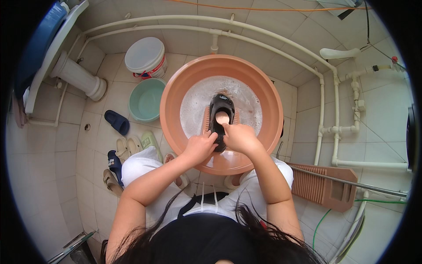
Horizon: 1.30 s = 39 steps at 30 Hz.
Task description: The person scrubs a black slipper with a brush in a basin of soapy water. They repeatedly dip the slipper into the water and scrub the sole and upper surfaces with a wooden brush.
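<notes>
A black shoe rests toe-away on a ribbed washboard built into or set in a large orange-brown plastic basin. Foamy water surrounds it. My left hand grips the left side of the shoe near the heel. In my right hand is a pale pink oval tool, probably a scrubbing brush, pressed into the shoe's opening. My fingers cover part of its handle, and its underside is hidden inside the shoe.
Left of the basin stand a green basin and a lidded white bucket. Several slippers lie on the tiled floor. A second washboard leans at the right, crossed by a metal hose. Water pipes line the walls.
</notes>
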Each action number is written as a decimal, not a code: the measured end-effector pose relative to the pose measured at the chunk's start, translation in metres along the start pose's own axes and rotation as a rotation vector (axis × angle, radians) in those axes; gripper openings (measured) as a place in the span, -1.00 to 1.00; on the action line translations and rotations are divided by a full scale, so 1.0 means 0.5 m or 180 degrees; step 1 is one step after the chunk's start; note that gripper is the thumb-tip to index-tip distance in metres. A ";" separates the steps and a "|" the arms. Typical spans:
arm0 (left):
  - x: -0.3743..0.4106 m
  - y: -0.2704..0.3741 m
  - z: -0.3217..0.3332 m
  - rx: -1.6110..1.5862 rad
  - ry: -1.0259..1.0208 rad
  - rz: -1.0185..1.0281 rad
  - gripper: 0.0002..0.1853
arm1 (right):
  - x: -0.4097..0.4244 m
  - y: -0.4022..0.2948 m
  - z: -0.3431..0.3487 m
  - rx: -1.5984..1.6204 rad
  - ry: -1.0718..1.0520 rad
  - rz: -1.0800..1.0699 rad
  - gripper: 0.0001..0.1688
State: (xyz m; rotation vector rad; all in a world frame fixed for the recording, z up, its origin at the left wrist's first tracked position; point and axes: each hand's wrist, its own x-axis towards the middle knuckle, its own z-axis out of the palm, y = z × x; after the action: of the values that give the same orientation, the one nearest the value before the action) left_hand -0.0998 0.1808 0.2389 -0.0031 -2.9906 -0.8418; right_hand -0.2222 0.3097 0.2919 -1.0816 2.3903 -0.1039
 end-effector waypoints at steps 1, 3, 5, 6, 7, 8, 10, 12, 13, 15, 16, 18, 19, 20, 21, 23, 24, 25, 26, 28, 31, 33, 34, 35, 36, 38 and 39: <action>-0.002 -0.001 0.003 -0.0025 0.0056 0.0032 -0.76 | 0.004 0.007 0.006 0.0056 0.0167 0.0108 -0.55; -0.003 -0.001 0.002 -0.0053 0.0065 0.0056 -0.76 | 0.033 0.034 0.039 0.0174 0.0500 0.0343 -0.51; 0.002 0.002 -0.007 -0.0061 -0.0006 0.0054 -0.75 | 0.067 0.052 0.069 -0.0005 0.0511 0.0349 -0.43; 0.002 0.000 -0.006 -0.0010 0.0013 0.0111 -0.75 | 0.080 0.038 0.067 -0.0095 0.0526 0.0315 -0.43; 0.003 -0.002 -0.002 0.0042 0.0032 0.0169 -0.75 | 0.087 0.027 0.063 -0.0185 0.0542 0.0284 -0.43; 0.005 -0.002 -0.001 0.0093 0.0050 0.0230 -0.75 | 0.074 0.023 0.061 -0.0184 0.0405 0.0307 -0.49; -0.001 0.000 0.001 0.0115 0.0031 0.0090 -0.76 | 0.023 -0.006 0.026 -0.0074 0.0214 0.0012 -0.54; 0.000 0.000 0.008 0.0112 -0.0004 -0.0001 -0.76 | -0.027 -0.025 -0.020 0.0017 0.0146 0.0012 -0.60; -0.001 0.000 0.007 0.0113 -0.0017 0.0010 -0.76 | -0.032 -0.022 -0.023 0.0167 0.0387 0.0070 -0.63; -0.002 0.000 0.001 0.0120 -0.0049 0.0059 -0.75 | -0.043 -0.008 -0.028 0.0473 0.0885 0.0208 -0.68; -0.002 -0.002 0.000 0.0102 0.0000 0.0082 -0.75 | -0.040 0.005 -0.029 0.0686 0.1123 0.0088 -0.68; -0.005 -0.006 0.003 0.0070 0.0107 0.0112 -0.73 | -0.044 0.024 -0.055 0.1320 0.1158 0.0023 -0.66; -0.005 -0.005 0.002 0.0122 0.0059 0.0090 -0.73 | -0.047 0.031 -0.071 0.1638 0.1164 -0.0033 -0.65; -0.006 -0.003 0.000 0.0173 0.0011 0.0065 -0.72 | -0.053 0.044 -0.084 0.1857 0.1139 0.0002 -0.65; -0.006 -0.001 -0.002 0.0227 -0.0035 0.0037 -0.71 | -0.052 0.059 -0.088 0.2060 0.1189 -0.0055 -0.66; -0.003 0.003 -0.002 0.0208 -0.0042 0.0011 -0.70 | -0.054 0.091 -0.092 0.2460 0.1282 -0.0132 -0.68; -0.003 0.004 -0.002 0.0200 -0.0054 0.0005 -0.70 | -0.057 0.102 -0.104 0.2598 0.1324 -0.0166 -0.68; -0.004 0.003 0.001 0.0219 0.0001 0.0016 -0.70 | -0.056 0.113 -0.108 0.2589 0.1409 -0.0107 -0.68; -0.006 0.001 0.005 0.0239 0.0055 0.0026 -0.69 | -0.054 0.123 -0.111 0.2581 0.1494 -0.0049 -0.68; -0.008 0.000 0.006 0.0255 0.0085 0.0032 -0.69 | -0.050 0.143 -0.113 0.2249 0.1523 0.0256 -0.64; -0.007 -0.001 0.003 0.0261 0.0043 0.0046 -0.68 | -0.031 0.185 -0.067 0.1043 0.1518 0.0699 -0.63; -0.007 -0.003 0.005 0.0281 0.0072 0.0076 -0.68 | -0.022 0.191 -0.058 0.0708 0.1113 0.1058 -0.64; -0.007 -0.002 0.003 0.0278 0.0037 0.0057 -0.68 | -0.019 0.192 -0.058 0.0537 0.0907 0.1231 -0.65; -0.006 0.000 -0.001 0.0274 0.0002 0.0041 -0.68 | -0.016 0.194 -0.059 0.0521 0.0607 0.1243 -0.66; -0.006 0.001 -0.003 0.0273 -0.0028 0.0020 -0.68 | -0.013 0.195 -0.061 0.0503 0.0309 0.1246 -0.67; -0.006 -0.001 0.002 0.0291 0.0007 0.0065 -0.62 | -0.010 0.201 -0.056 0.0533 -0.0112 0.1272 -0.67; -0.006 -0.001 0.003 0.0302 0.0020 0.0087 -0.59 | -0.009 0.201 -0.049 0.0585 -0.0240 0.1292 -0.66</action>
State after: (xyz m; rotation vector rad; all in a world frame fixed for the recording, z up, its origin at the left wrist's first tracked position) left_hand -0.0970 0.1812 0.2372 -0.0385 -3.0139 -0.6954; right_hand -0.2997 0.3779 0.2878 -0.4959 2.4245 -0.1344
